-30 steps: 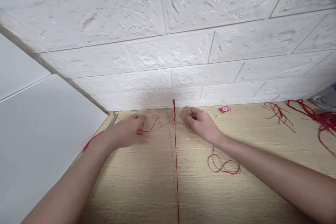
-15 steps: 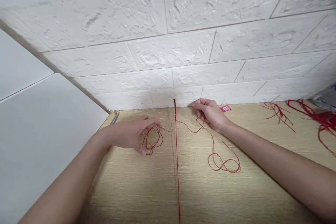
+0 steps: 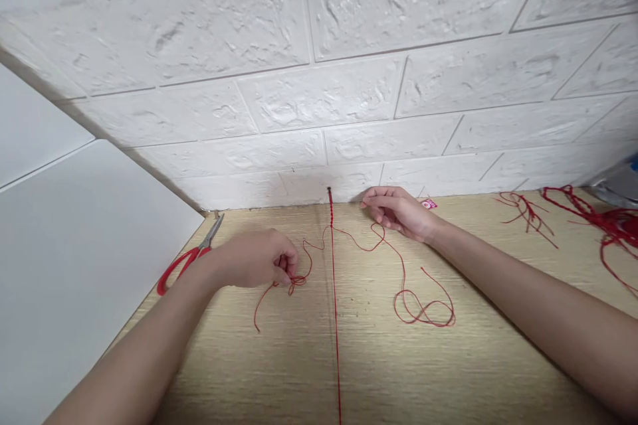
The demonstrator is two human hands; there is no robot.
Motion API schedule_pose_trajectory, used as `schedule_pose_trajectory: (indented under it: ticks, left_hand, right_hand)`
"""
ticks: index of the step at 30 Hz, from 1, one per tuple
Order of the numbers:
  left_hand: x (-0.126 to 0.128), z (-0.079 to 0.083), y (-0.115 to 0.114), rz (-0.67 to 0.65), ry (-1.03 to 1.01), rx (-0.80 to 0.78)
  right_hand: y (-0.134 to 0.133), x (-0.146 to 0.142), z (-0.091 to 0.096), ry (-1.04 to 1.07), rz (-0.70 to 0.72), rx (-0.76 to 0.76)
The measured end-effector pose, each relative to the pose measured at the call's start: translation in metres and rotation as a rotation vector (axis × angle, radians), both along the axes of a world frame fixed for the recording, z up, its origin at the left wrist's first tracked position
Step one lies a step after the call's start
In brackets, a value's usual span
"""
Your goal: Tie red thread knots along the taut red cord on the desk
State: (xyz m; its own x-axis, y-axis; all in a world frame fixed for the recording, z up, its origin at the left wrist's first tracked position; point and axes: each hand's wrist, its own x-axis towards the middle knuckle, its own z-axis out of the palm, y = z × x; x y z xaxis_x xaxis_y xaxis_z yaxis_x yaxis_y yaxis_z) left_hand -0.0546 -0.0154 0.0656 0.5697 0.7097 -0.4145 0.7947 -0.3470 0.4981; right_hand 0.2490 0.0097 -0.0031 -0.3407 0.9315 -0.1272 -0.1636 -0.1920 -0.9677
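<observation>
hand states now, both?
Left hand: closed, holding bunched red thread.
Right hand: partly curled; whether it holds anything cannot be told.

Cord red, black at top; scissors red-handled, grey-bladed; worktop pale tan, streaked; wall white, brick-patterned; packet, partly hidden, apparently pink and white.

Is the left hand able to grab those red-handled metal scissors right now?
Probably not straight away: the left hand seems busy pinching bunched thin red thread, and its own forearm hides part of the red-handled metal scissors. It would have to draw back first.
</observation>
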Motion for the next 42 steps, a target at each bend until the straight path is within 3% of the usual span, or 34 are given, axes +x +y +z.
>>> schedule_pose_trajectory:
  ticks: [5,10,17,19,24,26,31,36,42]
  left_hand:
    - [0.002,0.017,-0.007,-0.071,-0.034,-0.176]
    - [0.013,0.041,-0.017,-0.121,-0.236,-0.379]
    - [0.043,0.041,-0.044,0.169,-0.631,-0.62]
    - [0.053,0.038,-0.053,0.115,-0.616,-0.571]
    - [0.066,0.031,-0.072,-0.313,-0.359,-0.422]
    - [0.07,0.029,-0.077,-0.32,-0.311,-0.365]
    - [0.102,0.021,-0.082,-0.162,-0.354,-0.128]
    - [0.149,-0.004,-0.074,-0.275,-0.271,0.164]
    - [0.173,-0.036,-0.069,-0.341,-0.21,0.148]
  right_hand:
    - [-0.001,0.0,0.002,-0.012,-0.003,-0.012]
    - [-0.002,-0.001,0.002,-0.012,-0.003,-0.009]
    - [-0.001,-0.001,0.001,-0.01,-0.01,-0.016]
    - [-0.001,-0.001,0.001,-0.009,-0.011,-0.019]
    - [-0.001,-0.002,0.001,-0.014,-0.012,-0.009]
    - [-0.001,-0.002,0.001,-0.018,-0.01,-0.001]
    - [-0.001,-0.003,0.002,-0.033,-0.012,-0.006]
    - [-0.002,-0.002,0.005,-0.042,-0.014,-0.01]
    - [-0.001,-0.002,0.004,-0.039,-0.003,0.012]
